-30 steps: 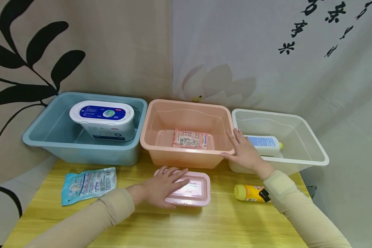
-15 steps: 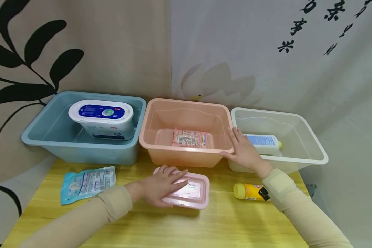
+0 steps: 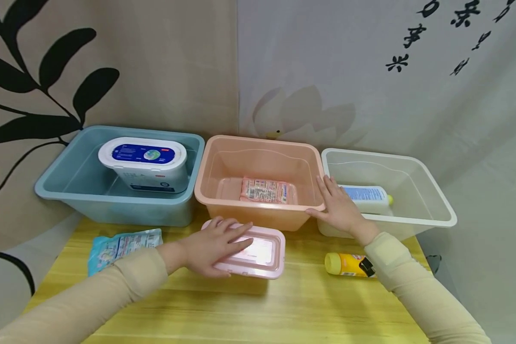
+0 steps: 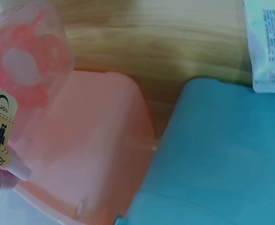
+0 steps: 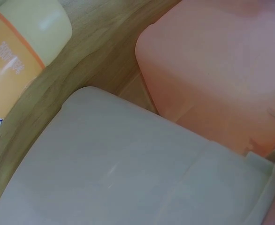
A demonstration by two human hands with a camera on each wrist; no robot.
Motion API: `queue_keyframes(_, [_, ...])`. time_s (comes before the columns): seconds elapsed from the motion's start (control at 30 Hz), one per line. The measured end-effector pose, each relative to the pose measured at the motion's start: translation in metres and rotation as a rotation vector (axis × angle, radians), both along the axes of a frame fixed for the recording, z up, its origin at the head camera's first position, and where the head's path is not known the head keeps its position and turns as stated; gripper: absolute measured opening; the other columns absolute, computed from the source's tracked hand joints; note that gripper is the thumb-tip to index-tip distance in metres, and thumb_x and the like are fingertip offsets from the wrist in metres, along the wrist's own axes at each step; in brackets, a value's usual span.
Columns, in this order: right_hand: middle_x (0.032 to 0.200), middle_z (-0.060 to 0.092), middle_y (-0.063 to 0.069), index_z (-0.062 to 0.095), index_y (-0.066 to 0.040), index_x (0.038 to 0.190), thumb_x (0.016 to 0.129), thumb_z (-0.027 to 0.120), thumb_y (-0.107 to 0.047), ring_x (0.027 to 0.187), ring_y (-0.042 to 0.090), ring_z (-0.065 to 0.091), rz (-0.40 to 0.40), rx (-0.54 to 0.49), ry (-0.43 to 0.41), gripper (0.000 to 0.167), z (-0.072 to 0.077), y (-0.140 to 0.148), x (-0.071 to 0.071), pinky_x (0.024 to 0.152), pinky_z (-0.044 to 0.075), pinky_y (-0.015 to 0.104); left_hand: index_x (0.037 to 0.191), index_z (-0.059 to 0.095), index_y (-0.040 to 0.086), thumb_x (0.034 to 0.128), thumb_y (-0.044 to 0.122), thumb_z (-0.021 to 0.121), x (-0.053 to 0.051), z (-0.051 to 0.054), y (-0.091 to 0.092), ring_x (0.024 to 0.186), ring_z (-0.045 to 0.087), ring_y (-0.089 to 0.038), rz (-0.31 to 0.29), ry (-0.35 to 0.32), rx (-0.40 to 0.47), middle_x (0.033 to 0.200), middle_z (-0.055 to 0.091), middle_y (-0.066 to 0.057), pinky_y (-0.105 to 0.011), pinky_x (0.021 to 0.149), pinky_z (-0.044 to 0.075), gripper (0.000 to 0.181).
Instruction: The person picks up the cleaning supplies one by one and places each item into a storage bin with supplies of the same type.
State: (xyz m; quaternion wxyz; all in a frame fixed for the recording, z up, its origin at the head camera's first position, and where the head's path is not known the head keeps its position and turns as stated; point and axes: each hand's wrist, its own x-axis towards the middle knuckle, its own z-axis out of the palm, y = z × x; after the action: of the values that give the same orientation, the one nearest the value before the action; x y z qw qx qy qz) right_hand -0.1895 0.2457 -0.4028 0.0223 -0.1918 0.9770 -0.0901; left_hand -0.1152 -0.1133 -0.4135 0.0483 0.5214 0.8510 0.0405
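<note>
In the head view my left hand (image 3: 206, 247) spans the pink lidded box (image 3: 264, 252), fingers over its far left edge and thumb along the near side. The box is slightly tilted, with a shadow below it. The left wrist view shows its translucent pink side (image 4: 27, 56) and a yellow label marked "open". My right hand (image 3: 340, 210) rests with extended fingers where the rims of the peach bin (image 3: 258, 208) and the white bin (image 3: 413, 222) meet. A yellow bottle (image 3: 348, 265) lies on the table near my right sleeve.
A blue bin (image 3: 112, 198) at left contains a white tub (image 3: 155, 177). A pink packet (image 3: 264, 191) lies in the peach bin, a white bottle (image 3: 367, 200) in the white one. A blue pouch (image 3: 120, 246) lies left on the table (image 3: 309, 315), partly behind my left sleeve.
My left hand and the pink box have moved left and slightly toward the bins, and the left sleeve now covers more of the blue pouch. My right hand has stayed on the rims.
</note>
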Motion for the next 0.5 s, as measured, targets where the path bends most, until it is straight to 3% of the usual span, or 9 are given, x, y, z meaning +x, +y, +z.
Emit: queue_keyframes(0.5, [0.155,0.008,0.026,0.006,-0.004,0.150,0.087,0.054,-0.057,0.143,0.042,0.008,-0.006,0.011,-0.030,0.096,0.001,0.000,-0.001,0.114,0.015,0.057,0.147,0.032,0.019,0.0868,0.058,0.049,0.003,0.022,-0.011,0.134,0.027,-0.036,-0.015,0.026,-0.004,0.157,0.016,-0.011,-0.058,0.105,0.025,0.074])
